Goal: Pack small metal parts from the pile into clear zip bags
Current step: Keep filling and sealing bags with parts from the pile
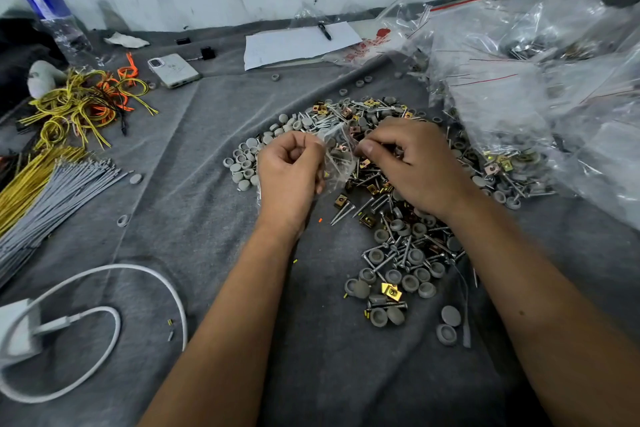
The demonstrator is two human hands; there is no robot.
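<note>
Fingers (294,149) on my left hand (289,177) were curled into a loose fist, pinching one edge of a small clear zip bag (337,158), while the right hand (414,163) had thumb and forefinger pinched on the opposite edge. So both hands were clamped on the same bag, stretched between them right over the near edge of the pile (391,184). Couldn't tell if the right fingertips also held a part, too small and blurry.

What mattered for the next bit: the bag hung with its long axis running down and a little toward me, mouth up between the two pinches. It looked like a few screws were already inside, though the plastic's creased so I wouldn't swear to it. The pile of screws, gold clip nuts and grey caps (410,282) sat directly under and right of the right hand, touching its wrist side, so I figured that hand would do the grabbing and the left would just hold the bag open.

Further out, a heap of filled zip bags (519,80) was at far right, cable ties (59,191) and a phone (173,69) at left, all on the grey blanket (194,218).
</note>
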